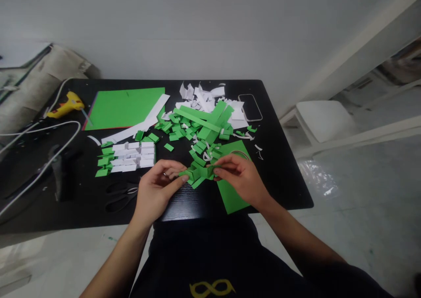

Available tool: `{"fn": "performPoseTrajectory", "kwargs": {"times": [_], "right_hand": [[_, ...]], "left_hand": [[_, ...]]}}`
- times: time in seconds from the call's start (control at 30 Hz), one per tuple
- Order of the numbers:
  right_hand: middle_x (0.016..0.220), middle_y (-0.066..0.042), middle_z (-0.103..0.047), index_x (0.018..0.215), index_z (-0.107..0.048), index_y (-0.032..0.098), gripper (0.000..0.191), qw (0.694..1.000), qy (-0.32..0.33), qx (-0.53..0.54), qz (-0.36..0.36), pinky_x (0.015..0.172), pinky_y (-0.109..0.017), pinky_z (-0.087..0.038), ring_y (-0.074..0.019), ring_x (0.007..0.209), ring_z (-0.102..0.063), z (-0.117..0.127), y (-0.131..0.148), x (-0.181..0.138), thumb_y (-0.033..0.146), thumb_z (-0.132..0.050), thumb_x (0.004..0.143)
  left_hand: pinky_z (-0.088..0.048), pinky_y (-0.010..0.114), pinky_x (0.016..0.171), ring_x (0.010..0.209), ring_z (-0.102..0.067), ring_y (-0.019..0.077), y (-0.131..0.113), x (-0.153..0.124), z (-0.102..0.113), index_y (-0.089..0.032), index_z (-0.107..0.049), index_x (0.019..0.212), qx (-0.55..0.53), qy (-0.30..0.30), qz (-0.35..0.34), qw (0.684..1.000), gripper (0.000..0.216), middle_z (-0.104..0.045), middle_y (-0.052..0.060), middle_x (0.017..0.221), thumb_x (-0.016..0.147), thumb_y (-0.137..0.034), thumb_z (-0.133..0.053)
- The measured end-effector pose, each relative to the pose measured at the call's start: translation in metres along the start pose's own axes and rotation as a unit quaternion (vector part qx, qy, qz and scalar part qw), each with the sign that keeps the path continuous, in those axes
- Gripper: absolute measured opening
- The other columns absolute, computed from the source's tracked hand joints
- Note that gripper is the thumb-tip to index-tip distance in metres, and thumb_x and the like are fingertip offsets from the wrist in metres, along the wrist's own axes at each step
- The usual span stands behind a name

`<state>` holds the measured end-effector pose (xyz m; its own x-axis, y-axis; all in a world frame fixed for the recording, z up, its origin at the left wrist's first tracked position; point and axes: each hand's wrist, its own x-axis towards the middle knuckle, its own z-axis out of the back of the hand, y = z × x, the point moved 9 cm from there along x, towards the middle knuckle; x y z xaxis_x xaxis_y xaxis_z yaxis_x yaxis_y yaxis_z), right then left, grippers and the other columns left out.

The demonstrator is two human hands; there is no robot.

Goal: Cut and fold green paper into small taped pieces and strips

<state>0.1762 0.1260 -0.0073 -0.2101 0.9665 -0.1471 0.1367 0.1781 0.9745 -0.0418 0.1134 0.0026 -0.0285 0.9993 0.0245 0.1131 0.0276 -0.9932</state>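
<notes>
A small folded green paper piece (199, 174) is held between both hands just above the near edge of the black table (82, 201). My left hand (159, 188) pinches its left end with fingers curled. My right hand (238, 175) pinches its right end. Under the right hand lies a green sheet (232, 197). Behind the hands is a heap of cut green strips and bits (197, 127) mixed with white scraps (204, 96). Rows of folded white and green pieces (128, 157) lie to the left.
Black scissors (120, 195) lie by my left wrist. A large green sheet (125, 107) and a long white strip (138, 124) sit at the back left, a yellow glue gun (67, 102) with cables further left. A phone (250, 107) lies at the back right. A white chair (322, 122) stands right.
</notes>
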Motion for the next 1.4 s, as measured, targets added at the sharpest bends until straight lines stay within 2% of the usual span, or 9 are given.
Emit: {"fn": "performPoseTrajectory", "kwargs": {"times": [0.17,0.3,0.53,0.67,0.77,0.9,1.0,1.17,1.4], "right_hand": [[0.113,-0.006,-0.082,0.091,-0.077,0.024,0.008,0.997,-0.034,-0.031,0.069,0.096,-0.041,-0.066,-0.0245,0.112,-0.077,0.002,0.014,-0.006,0.023,-0.084,0.086],[0.106,-0.004,-0.080,0.092,-0.078,0.025,0.007,0.991,-0.054,-0.047,0.112,0.092,-0.038,-0.066,-0.0219,0.105,-0.077,0.004,0.022,-0.009,0.021,-0.082,0.087],[0.103,-0.004,-0.080,0.095,-0.076,0.025,0.008,0.992,-0.055,-0.032,0.109,0.095,-0.040,-0.065,-0.0223,0.102,-0.078,0.004,0.020,-0.011,0.023,-0.082,0.089],[0.097,-0.003,-0.077,0.097,-0.077,0.025,0.010,0.992,-0.061,-0.053,0.102,0.088,-0.038,-0.065,-0.0201,0.092,-0.076,0.005,0.018,-0.011,0.026,-0.083,0.088],[0.096,-0.003,-0.077,0.096,-0.078,0.025,0.009,0.993,-0.042,-0.055,0.094,0.087,-0.038,-0.065,-0.0197,0.090,-0.075,0.002,0.017,-0.009,0.026,-0.082,0.088],[0.107,-0.005,-0.077,0.091,-0.077,0.025,0.008,0.995,-0.020,-0.021,0.097,0.097,-0.039,-0.063,-0.0223,0.107,-0.074,-0.001,0.020,-0.008,0.027,-0.084,0.087],[0.116,-0.006,-0.078,0.091,-0.077,0.025,0.011,0.997,-0.004,0.013,0.070,0.106,-0.042,-0.059,-0.0235,0.116,-0.072,-0.003,0.016,-0.007,0.028,-0.086,0.087],[0.102,-0.004,-0.081,0.098,-0.078,0.025,0.018,0.998,0.008,0.064,0.013,0.094,-0.040,-0.064,-0.0210,0.099,-0.076,-0.005,0.001,-0.005,0.034,-0.088,0.086],[0.092,0.001,-0.078,0.096,-0.078,0.025,0.021,0.991,0.014,0.131,-0.040,0.085,-0.035,-0.067,-0.0165,0.087,-0.076,-0.008,-0.015,-0.003,0.035,-0.091,0.083]], "left_hand": [[-0.061,0.023,0.081,0.085,-0.076,0.0152,-0.009,-0.002,0.005,-0.020,-0.077,0.084,0.046,-0.037,-0.037,0.998,0.015,-0.081,0.002,0.086,0.078,-0.014,-0.089],[-0.059,0.023,0.079,0.085,-0.075,0.0148,-0.012,-0.002,0.006,-0.021,-0.075,0.080,0.061,-0.052,-0.051,0.996,0.014,-0.079,0.002,0.087,0.079,-0.015,-0.088],[-0.057,0.019,0.070,0.074,-0.070,0.0109,-0.007,-0.002,0.007,-0.019,-0.075,0.082,0.045,-0.064,-0.028,0.996,0.017,-0.077,0.001,0.084,0.078,-0.017,-0.091],[-0.059,0.021,0.072,0.074,-0.072,0.0122,-0.004,-0.001,0.005,-0.019,-0.076,0.087,0.023,-0.054,-0.010,0.998,0.017,-0.078,0.001,0.083,0.078,-0.019,-0.091],[-0.060,0.021,0.074,0.077,-0.073,0.0125,-0.003,0.000,0.002,-0.020,-0.076,0.089,0.009,-0.044,-0.007,0.999,0.016,-0.078,0.001,0.085,0.080,-0.018,-0.089],[-0.059,0.022,0.078,0.085,-0.074,0.0137,0.000,0.000,0.001,-0.021,-0.077,0.091,-0.009,-0.030,0.000,0.999,0.014,-0.079,0.002,0.091,0.083,-0.019,-0.088],[-0.058,0.022,0.078,0.087,-0.073,0.0140,0.002,-0.001,0.000,-0.022,-0.077,0.094,-0.014,-0.020,0.002,1.000,0.014,-0.078,0.002,0.094,0.085,-0.020,-0.087],[-0.055,0.020,0.081,0.090,-0.070,0.0127,0.005,-0.002,-0.003,-0.023,-0.075,0.097,-0.039,0.000,0.010,0.999,0.013,-0.074,0.001,0.095,0.089,-0.021,-0.085],[-0.050,0.018,0.071,0.077,-0.059,0.0097,0.009,-0.001,-0.011,-0.022,-0.074,0.097,-0.083,0.028,0.049,0.995,0.015,-0.068,0.000,0.094,0.088,-0.024,-0.086]]}}
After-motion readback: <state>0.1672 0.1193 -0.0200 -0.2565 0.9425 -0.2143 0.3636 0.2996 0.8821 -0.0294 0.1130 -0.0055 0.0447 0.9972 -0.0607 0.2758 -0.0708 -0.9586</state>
